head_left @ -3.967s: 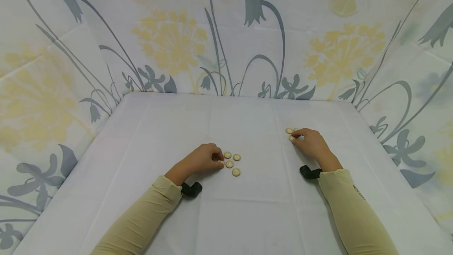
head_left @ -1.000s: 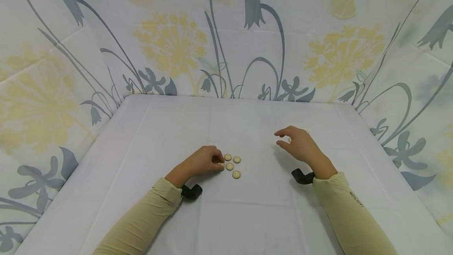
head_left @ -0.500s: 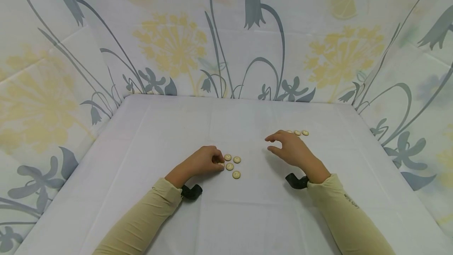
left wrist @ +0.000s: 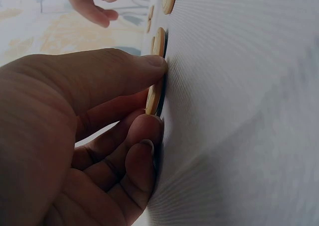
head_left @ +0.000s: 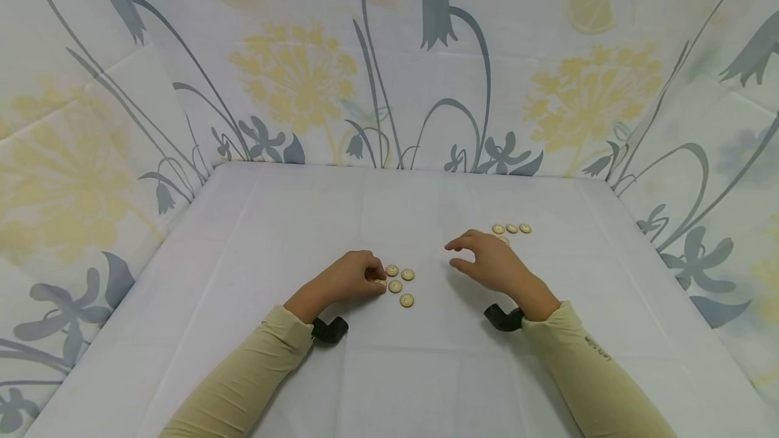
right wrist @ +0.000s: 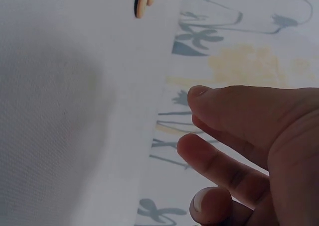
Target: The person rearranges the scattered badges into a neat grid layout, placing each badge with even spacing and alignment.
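My left hand (head_left: 347,276) pinches a pale wooden button (left wrist: 155,94) at the cloth, its thumb on the rim and its fingers curled beneath. Part of this button is hidden by the fingers. Beside that hand lie several more buttons in a loose group, among them a button (head_left: 395,286) and a nearer button (head_left: 406,300). My right hand (head_left: 496,262) hovers to the right of the group, thumb and fingers apart with nothing between them. Behind it, three buttons (head_left: 512,228) form a row, and a further button (head_left: 504,240) peeks out above the knuckles.
A white cloth (head_left: 426,384) with fold lines covers the table. Floral fabric (head_left: 389,66) rises at the back and both sides. A black wrist piece (head_left: 330,330) sits at the left cuff, a similar black piece (head_left: 504,318) at the right.
Four seconds ago my right fingers were at the buttons on the right; since then they have parted and moved left and nearer, uncovering the row. The left hand has stayed in place.
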### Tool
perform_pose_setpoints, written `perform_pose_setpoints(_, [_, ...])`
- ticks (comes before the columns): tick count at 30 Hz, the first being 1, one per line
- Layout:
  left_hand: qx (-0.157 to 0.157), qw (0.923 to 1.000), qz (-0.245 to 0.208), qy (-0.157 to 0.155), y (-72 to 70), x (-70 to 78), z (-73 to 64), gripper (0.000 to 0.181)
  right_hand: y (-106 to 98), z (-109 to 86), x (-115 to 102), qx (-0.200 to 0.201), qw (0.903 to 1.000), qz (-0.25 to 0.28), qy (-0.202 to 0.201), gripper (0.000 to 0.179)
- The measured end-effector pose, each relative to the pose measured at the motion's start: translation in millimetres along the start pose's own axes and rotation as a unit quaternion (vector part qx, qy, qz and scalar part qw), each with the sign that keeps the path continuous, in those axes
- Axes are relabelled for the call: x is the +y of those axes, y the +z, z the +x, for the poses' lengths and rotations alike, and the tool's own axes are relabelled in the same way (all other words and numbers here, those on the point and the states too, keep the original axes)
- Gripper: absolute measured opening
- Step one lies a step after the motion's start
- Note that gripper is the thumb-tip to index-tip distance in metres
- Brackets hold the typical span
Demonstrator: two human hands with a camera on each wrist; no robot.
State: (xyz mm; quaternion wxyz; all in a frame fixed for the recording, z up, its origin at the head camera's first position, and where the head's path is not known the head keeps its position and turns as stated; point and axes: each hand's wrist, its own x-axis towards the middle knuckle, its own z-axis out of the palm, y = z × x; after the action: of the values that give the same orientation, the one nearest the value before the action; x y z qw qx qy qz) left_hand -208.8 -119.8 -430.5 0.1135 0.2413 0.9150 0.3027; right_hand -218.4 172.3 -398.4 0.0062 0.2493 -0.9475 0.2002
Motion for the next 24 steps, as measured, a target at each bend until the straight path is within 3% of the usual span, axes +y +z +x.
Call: perform_pose_setpoints(24, [0.000,1.0000,0.005,0.004,-0.2,0.2,0.1,0.010,16.3,-1.8,-26.2,-0.024,0.9983,0.008,-0.052,0.025])
